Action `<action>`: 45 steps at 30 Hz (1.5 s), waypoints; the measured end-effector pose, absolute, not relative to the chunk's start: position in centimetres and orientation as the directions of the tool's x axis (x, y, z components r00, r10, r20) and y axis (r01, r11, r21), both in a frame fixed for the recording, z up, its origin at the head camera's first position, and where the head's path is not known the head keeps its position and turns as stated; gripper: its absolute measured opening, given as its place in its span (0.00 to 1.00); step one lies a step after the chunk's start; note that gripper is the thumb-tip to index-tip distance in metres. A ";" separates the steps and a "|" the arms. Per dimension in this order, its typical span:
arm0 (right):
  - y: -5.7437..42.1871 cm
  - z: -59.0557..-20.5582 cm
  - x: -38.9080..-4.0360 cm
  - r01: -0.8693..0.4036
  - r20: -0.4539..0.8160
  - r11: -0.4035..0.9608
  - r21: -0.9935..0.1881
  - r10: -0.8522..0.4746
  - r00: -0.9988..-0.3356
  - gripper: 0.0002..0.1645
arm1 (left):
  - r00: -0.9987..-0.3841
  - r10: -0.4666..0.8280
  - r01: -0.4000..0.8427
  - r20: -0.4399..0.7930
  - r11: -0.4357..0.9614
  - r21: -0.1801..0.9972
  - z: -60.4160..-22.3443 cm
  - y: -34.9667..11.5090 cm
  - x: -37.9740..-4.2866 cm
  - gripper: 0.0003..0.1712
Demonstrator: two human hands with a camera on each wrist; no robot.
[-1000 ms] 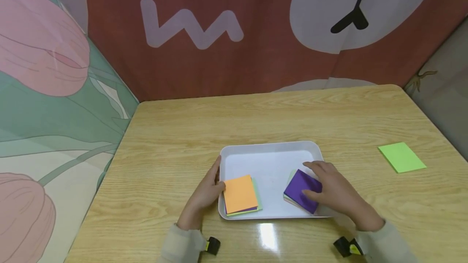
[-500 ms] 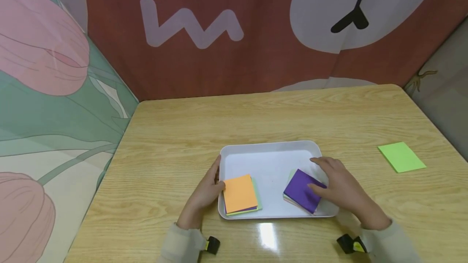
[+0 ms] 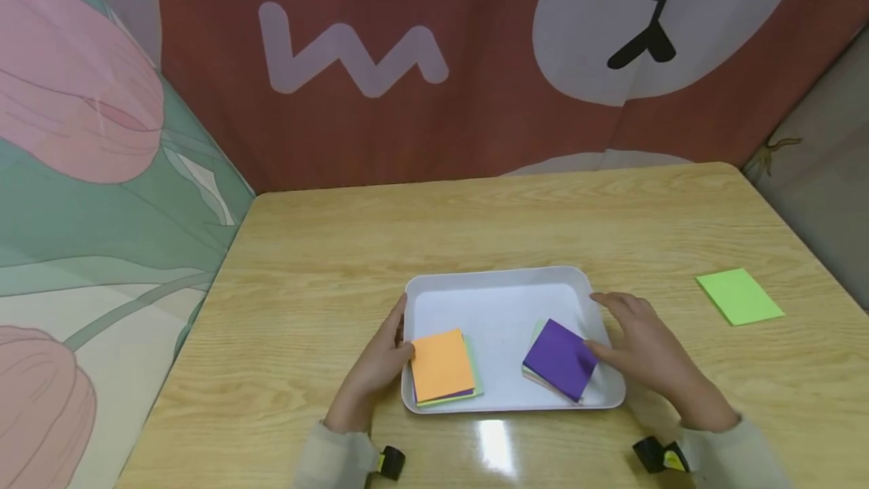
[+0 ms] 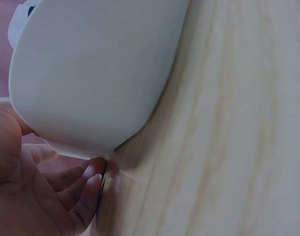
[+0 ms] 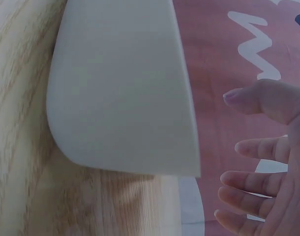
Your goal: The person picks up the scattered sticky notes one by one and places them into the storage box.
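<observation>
A white tray (image 3: 502,398) lies on the table. My left hand (image 3: 376,364) holds its left side, the thumb over the rim and the fingers along the outer wall; the left wrist view shows the fingertips low by the tray wall (image 4: 101,73). Inside, at the left, is a stack of square paper notes with an orange one (image 3: 443,364) on top. A second stack, topped by a purple note (image 3: 560,357), sits turned at an angle on the right. Over the right rim hovers my right hand (image 3: 652,349), its fingers spread and holding nothing; its thumb overlaps the purple stack's edge in the head view.
A light green square note pad (image 3: 740,296) lies on the wooden table (image 3: 326,247) to the right of the tray. Behind the table hangs a reddish-brown printed curtain (image 3: 489,127). Another printed curtain (image 3: 122,232) runs along the left side.
My right hand has drawn back to the right, off the purple-topped stack to the tray's right rim. The left hand keeps its place, and both stacks stay where they were in the tray.
</observation>
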State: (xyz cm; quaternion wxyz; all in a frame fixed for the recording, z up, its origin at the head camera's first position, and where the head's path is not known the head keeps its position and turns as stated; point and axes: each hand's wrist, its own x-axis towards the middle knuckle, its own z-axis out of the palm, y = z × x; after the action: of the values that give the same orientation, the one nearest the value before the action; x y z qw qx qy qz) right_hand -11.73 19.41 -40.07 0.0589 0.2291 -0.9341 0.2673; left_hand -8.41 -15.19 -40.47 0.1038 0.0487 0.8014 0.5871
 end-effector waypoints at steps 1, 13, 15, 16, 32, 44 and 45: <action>19.5 -40.1 -11.7 -0.459 0.232 0.754 -0.470 -0.396 -0.888 0.39 | -0.974 0.199 -0.044 -0.110 0.308 0.950 -40.5 -15.2 -8.4 0.43; 20.0 -39.9 -11.8 -0.409 0.194 0.772 -0.487 -0.360 -0.912 0.38 | -0.975 0.189 -0.052 -0.113 0.303 0.952 -40.5 -15.4 -8.4 0.43; 20.1 -40.0 -11.9 -0.404 0.191 0.774 -0.488 -0.357 -0.914 0.38 | -0.975 0.189 -0.053 -0.114 0.299 0.953 -40.6 -15.4 -8.4 0.43; 20.2 -40.0 -11.9 -0.401 0.191 0.774 -0.490 -0.354 -0.916 0.37 | -0.975 0.189 -0.055 -0.115 0.298 0.953 -40.6 -15.4 -8.4 0.43; 21.5 -40.7 -12.3 -0.384 0.206 0.780 -0.494 -0.324 -0.923 0.35 | -0.974 0.193 -0.053 -0.116 0.307 0.950 -40.5 -15.2 -8.5 0.43; 22.6 -40.5 -12.7 -0.367 0.209 0.799 -0.477 -0.302 -0.930 0.37 | -0.974 0.199 -0.050 -0.108 0.278 0.959 -40.7 -15.2 -8.4 0.44; 22.7 -40.5 -12.7 -0.365 0.208 0.800 -0.477 -0.301 -0.931 0.37 | -0.974 0.200 -0.048 -0.107 0.279 0.959 -40.7 -15.2 -8.4 0.44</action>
State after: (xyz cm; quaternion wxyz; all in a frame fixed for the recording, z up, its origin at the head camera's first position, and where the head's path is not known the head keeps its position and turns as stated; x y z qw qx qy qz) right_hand -12.69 22.66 -40.53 0.0609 0.1760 -0.9466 0.2631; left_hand -8.44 -15.18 -40.70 0.1036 0.0478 0.7929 0.5986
